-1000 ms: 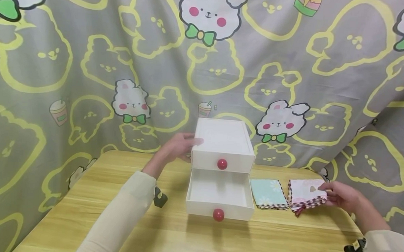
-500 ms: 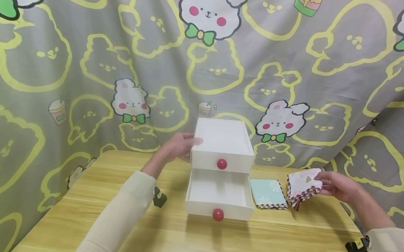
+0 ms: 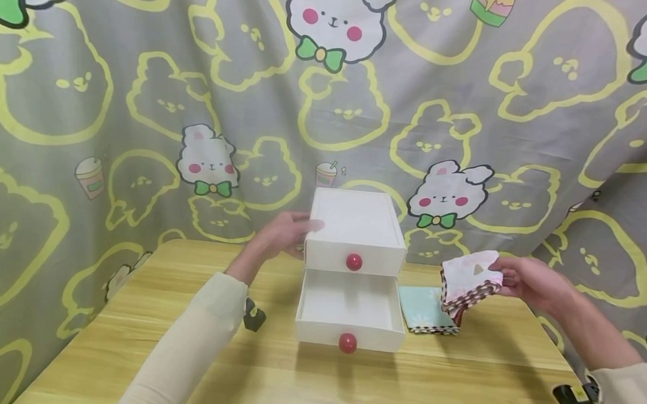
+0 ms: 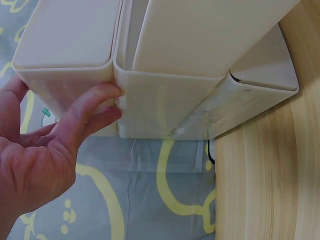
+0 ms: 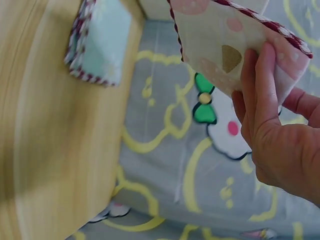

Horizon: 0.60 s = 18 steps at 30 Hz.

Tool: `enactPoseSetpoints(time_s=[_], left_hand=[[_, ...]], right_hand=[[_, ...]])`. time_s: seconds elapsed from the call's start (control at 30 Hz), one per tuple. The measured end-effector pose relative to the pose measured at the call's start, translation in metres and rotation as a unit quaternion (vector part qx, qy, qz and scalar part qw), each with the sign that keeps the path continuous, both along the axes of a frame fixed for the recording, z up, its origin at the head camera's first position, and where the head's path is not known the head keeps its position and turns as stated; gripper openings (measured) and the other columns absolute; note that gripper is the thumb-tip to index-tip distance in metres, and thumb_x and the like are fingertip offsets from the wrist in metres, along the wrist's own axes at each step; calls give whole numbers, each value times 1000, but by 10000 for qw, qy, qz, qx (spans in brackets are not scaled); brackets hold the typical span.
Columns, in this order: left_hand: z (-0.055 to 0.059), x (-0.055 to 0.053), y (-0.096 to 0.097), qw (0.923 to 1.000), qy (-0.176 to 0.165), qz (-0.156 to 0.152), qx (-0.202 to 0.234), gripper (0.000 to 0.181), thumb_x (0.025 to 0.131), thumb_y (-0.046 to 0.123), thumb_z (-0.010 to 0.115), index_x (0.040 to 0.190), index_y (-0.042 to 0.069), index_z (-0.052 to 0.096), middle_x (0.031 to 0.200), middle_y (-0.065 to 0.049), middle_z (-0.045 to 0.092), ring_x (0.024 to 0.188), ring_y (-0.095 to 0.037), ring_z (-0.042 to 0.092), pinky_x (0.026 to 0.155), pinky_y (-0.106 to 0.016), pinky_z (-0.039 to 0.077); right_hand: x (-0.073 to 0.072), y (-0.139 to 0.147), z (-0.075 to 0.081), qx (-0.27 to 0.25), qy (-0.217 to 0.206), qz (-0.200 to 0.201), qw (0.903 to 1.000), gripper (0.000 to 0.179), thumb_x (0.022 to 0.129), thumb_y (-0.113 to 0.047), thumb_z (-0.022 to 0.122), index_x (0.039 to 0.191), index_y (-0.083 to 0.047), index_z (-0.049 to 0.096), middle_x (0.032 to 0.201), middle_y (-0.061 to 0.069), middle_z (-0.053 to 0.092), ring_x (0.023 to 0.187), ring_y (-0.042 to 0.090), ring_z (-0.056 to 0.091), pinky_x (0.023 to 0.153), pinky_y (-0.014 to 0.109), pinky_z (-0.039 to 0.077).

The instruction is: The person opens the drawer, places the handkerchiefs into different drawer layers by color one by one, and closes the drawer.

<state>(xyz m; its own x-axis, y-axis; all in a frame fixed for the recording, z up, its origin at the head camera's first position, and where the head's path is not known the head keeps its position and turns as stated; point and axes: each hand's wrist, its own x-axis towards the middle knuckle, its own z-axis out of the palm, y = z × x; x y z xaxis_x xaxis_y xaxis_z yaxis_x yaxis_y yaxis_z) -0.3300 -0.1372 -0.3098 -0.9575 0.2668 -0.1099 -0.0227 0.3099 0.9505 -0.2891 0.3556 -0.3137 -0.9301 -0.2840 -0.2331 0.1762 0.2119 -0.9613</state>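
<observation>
A white drawer unit [image 3: 355, 219] with red knobs stands in the middle of the table. Its upper drawer [image 3: 326, 256] is closed, while the drawer below [image 3: 344, 336] is pulled out and bare inside. My left hand [image 3: 286, 232] grips the unit's far left upper edge; in the left wrist view its fingers [image 4: 92, 100] bend against the white wall. My right hand [image 3: 530, 280] pinches a folded pink-and-white handkerchief [image 3: 470, 274] with checked edging, raised off the table. Beneath it lies a folded mint-green handkerchief [image 3: 422, 308], partly covered from the head view.
The wooden table [image 3: 270, 376] ends at a grey curtain [image 3: 273, 120] printed with yellow bear outlines and white rabbits, which hangs close behind. Black devices are strapped at both wrists.
My right hand has lifted the pink handkerchief off the table and carried it left, over the mint-green one. My left hand and the drawer unit stay in place.
</observation>
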Motion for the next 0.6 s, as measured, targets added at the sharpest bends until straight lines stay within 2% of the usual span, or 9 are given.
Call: enactPoseSetpoints(time_s=[0.17, 0.2, 0.33, 0.47, 0.6], left_hand=[[0, 1, 0, 10000, 41, -9, -16, 76, 96, 43, 69, 157, 10, 37, 139, -20, 61, 129, -40, 59, 82, -45, 65], [0, 1, 0, 10000, 52, -19, -12, 76, 96, 43, 68, 157, 10, 37, 139, -20, 61, 129, -40, 59, 82, -45, 65], [0, 1, -1, 10000, 51, -2, -14, 75, 96, 43, 68, 157, 11, 38, 138, -18, 63, 128, -39, 60, 82, -45, 65], [0, 0, -1, 10000, 38, 16, -16, 76, 96, 43, 69, 157, 11, 37, 138, -18, 63, 128, -39, 60, 81, -44, 65], [-1, -1, -2, 10000, 37, 13, -48, 78, 95, 44, 69, 158, 12, 36, 140, -18, 61, 128, -39, 60, 82, -44, 65]], right_hand=[[9, -19, 15, 213, 205, -140, 9995, 14, 105, -12, 47, 99, -8, 59, 80, -3, 51, 73, 7, 59, 76, 24, 63], [11, -22, 18, 188, 217, -155, 9995, 14, 105, -12, 47, 99, -8, 59, 79, -4, 47, 71, 7, 55, 76, 24, 62], [20, -37, 28, -106, 154, -84, 9998, 13, 104, -8, 47, 98, -7, 59, 76, -4, 46, 68, 8, 54, 72, 25, 62], [29, -52, 36, -395, 105, 118, 9991, 18, 102, -5, 48, 94, -7, 64, 74, -5, 55, 66, 7, 58, 68, 24, 62], [37, -66, 42, -507, 100, 599, 9969, 21, 104, -7, 46, 100, -8, 67, 84, -1, 70, 73, 9, 66, 70, 24, 62]])
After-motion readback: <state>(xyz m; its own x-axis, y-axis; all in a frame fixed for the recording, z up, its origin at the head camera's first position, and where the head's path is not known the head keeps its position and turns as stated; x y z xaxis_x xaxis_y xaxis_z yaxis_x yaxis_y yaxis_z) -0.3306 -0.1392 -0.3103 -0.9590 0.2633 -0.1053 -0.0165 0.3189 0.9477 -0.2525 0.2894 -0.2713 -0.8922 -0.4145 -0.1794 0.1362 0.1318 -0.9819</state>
